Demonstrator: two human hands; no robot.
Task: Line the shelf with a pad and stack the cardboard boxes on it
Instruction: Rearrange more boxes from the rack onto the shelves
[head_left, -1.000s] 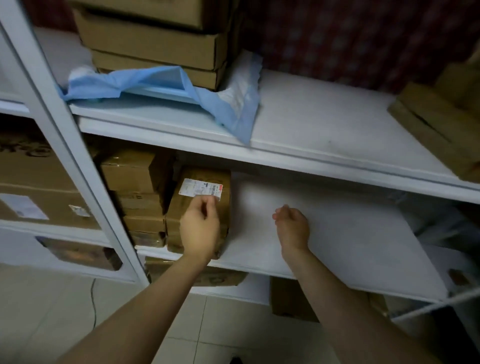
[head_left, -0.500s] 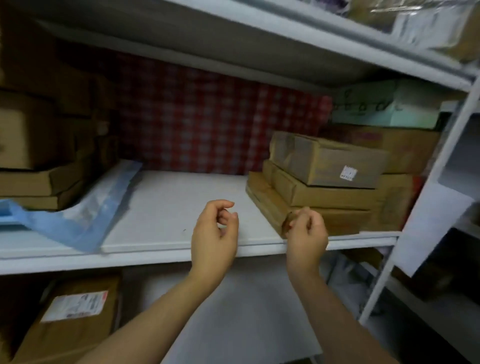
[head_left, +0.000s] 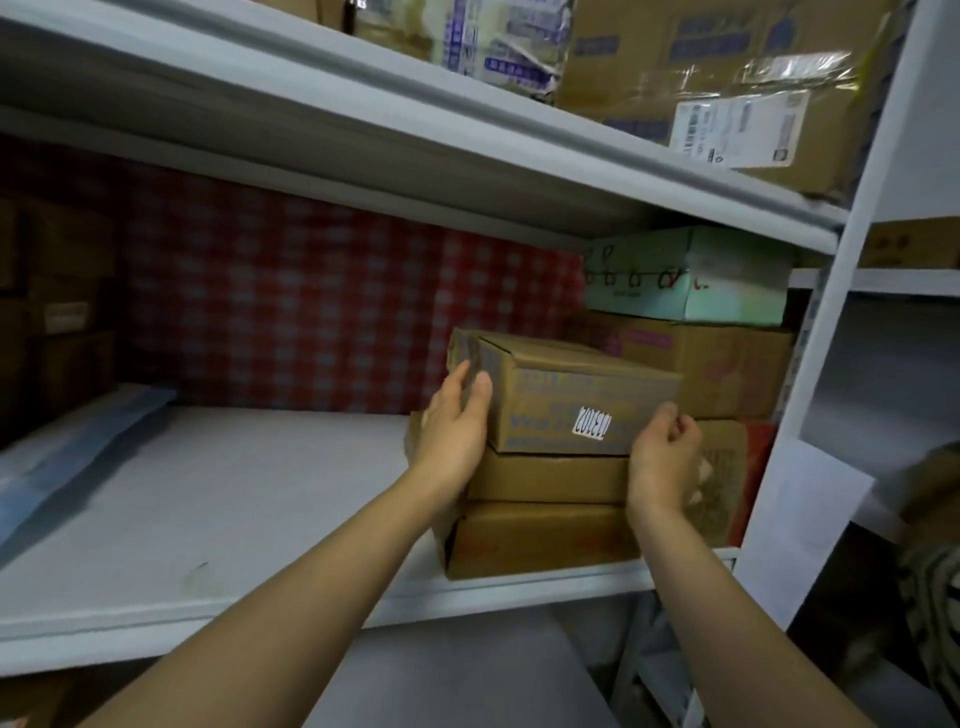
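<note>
Left hand (head_left: 454, 431) and right hand (head_left: 662, 462), empty a moment before, had clasped opposite ends of the top box (head_left: 561, 400), evidently to lift it.

Middle shelf (head_left: 234, 519): pad (head_left: 78, 457) on left end, dark boxes (head_left: 57, 322) behind it at far left. Stack of three on right end, near front edge: bottom box (head_left: 540, 540), middle box (head_left: 545, 478) on it, top box (head_left: 561, 400) uppermost, sitting askew. Left hand (head_left: 454, 431) holds top box's left end, right hand (head_left: 662, 457) its right front corner. Behind and right of stack: large carton (head_left: 727, 364), flat carton (head_left: 691, 275) on top. Upright post (head_left: 831, 364) right of all. Upper shelf (head_left: 467, 156) overhead, parcels (head_left: 727, 78) on it.
</note>
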